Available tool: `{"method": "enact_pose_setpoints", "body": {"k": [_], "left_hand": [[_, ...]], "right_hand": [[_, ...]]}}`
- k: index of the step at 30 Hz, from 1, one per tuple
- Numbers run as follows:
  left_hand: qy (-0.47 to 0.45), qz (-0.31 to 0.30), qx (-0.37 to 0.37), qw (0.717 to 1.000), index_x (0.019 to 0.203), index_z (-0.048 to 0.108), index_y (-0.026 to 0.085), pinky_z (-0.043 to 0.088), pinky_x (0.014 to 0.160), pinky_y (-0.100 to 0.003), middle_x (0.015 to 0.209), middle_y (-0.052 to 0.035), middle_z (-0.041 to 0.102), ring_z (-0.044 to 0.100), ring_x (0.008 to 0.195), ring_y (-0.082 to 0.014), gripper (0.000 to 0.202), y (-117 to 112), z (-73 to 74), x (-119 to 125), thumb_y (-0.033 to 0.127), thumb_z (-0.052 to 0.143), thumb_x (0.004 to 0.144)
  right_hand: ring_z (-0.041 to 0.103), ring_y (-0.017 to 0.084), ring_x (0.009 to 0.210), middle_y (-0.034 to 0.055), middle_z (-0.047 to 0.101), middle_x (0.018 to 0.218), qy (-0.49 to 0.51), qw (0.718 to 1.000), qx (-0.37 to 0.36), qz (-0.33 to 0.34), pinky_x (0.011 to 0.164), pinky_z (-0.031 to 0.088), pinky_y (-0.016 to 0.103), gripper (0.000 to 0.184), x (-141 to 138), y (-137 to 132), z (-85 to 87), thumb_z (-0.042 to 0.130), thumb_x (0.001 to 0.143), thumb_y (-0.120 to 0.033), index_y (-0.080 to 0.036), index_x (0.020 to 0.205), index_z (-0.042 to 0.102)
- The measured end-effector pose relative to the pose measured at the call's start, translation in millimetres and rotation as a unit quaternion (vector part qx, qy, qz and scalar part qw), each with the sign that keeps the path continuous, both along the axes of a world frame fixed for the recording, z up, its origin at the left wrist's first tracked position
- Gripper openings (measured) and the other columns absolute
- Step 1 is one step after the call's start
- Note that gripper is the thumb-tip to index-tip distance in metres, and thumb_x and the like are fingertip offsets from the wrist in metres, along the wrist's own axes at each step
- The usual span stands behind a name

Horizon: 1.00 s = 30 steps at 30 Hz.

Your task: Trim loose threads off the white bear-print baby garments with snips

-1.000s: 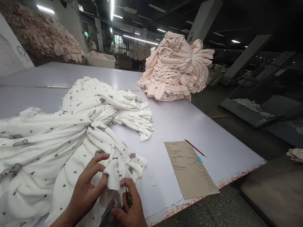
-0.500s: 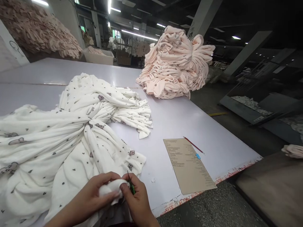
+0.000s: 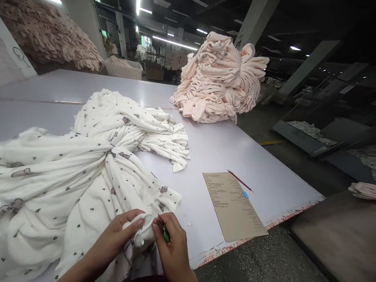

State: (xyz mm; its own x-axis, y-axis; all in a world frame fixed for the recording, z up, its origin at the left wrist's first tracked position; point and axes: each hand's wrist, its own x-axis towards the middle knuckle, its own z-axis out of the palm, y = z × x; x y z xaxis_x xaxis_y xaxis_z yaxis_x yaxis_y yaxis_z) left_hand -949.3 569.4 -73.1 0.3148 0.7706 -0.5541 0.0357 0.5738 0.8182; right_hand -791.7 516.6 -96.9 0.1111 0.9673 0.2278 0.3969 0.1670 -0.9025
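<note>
My left hand (image 3: 125, 232) is closed on a folded edge of white printed fabric (image 3: 88, 203), thumb on top. The cloth is soft, with small dark marks and greyish animal figures, and lies in gathered bundles over the left of the table. Close beside it, my right hand (image 3: 173, 244) is closed around small green-handled snips (image 3: 165, 232), their dark pointed tip facing up and left. Its thumb and finger are right at the fabric's edge; whether they pinch it too I cannot tell.
A brown sheet of printed card (image 3: 235, 207) lies on the table (image 3: 211, 152), with a dark red pencil (image 3: 241, 181) and a blue clip (image 3: 245, 194). Pink fabric bundles (image 3: 220, 82) are stacked at the far edge. A cart (image 3: 305, 135) stands to the right.
The hands have drawn slightly apart, the right one moving a little to the right. More of the white fabric's folded edge shows between them, turned downward.
</note>
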Motion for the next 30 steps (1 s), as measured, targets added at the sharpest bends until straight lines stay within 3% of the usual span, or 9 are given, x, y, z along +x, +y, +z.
{"method": "enact_pose_setpoints", "body": {"k": [5, 12, 15, 18, 30], "left_hand": [[0.002, -0.089, 0.092, 0.992, 0.076, 0.065, 0.016, 0.041, 0.062, -0.017, 0.063, 0.0043, 0.059, 0.050, 0.063, -0.0117, 0.031, -2, 3.0, 2, 0.047, 0.069, 0.070], [-0.007, -0.015, 0.058, 0.998, 0.071, 0.065, 0.017, 0.042, 0.061, -0.020, 0.060, 0.0033, 0.059, 0.050, 0.061, -0.0143, 0.036, -5, 7.5, 6, 0.052, 0.069, 0.066], [-0.021, 0.012, 0.041, 0.999, 0.069, 0.063, 0.016, 0.041, 0.056, -0.019, 0.058, 0.0039, 0.056, 0.048, 0.057, -0.0128, 0.038, -5, 10.0, 7, 0.053, 0.070, 0.063], [-0.021, 0.039, 0.018, 0.999, 0.068, 0.062, 0.016, 0.038, 0.051, -0.018, 0.056, 0.0049, 0.053, 0.044, 0.054, -0.0110, 0.038, -7, 12.2, 9, 0.052, 0.073, 0.061], [-0.027, 0.027, 0.042, 0.998, 0.068, 0.066, 0.017, 0.039, 0.054, -0.018, 0.056, 0.0031, 0.057, 0.048, 0.057, -0.0126, 0.034, -15, 11.5, 11, 0.051, 0.071, 0.066]], "right_hand": [[0.052, 0.016, 0.070, 0.0017, 0.051, 0.074, 0.018, 0.999, -0.024, -0.016, 0.058, 0.041, 0.023, 0.017, 0, 7, 6.0, 0.045, 0.092, -0.025, -0.019, 0.077, 0.051], [0.053, 0.017, 0.073, 0.0015, 0.051, 0.079, 0.079, 0.997, -0.010, 0.010, 0.065, 0.043, 0.025, 0.013, 1, -2, 6.6, 0.051, 0.088, -0.033, -0.020, 0.089, 0.054], [0.051, 0.016, 0.065, 0.0002, 0.051, 0.071, 0.030, 0.999, -0.019, 0.026, 0.057, 0.037, 0.024, 0.021, -1, -8, -1.0, 0.049, 0.089, -0.035, -0.020, 0.078, 0.056], [0.052, 0.016, 0.063, 0.0005, 0.052, 0.068, -0.010, 0.999, -0.040, -0.002, 0.055, 0.035, 0.024, 0.024, -5, -11, -8.2, 0.048, 0.089, -0.036, -0.019, 0.074, 0.057], [0.050, 0.015, 0.057, -0.0007, 0.050, 0.066, -0.057, 0.998, -0.027, -0.028, 0.051, 0.033, 0.024, 0.027, -8, -8, -2.2, 0.048, 0.090, -0.040, -0.021, 0.072, 0.055]]}}
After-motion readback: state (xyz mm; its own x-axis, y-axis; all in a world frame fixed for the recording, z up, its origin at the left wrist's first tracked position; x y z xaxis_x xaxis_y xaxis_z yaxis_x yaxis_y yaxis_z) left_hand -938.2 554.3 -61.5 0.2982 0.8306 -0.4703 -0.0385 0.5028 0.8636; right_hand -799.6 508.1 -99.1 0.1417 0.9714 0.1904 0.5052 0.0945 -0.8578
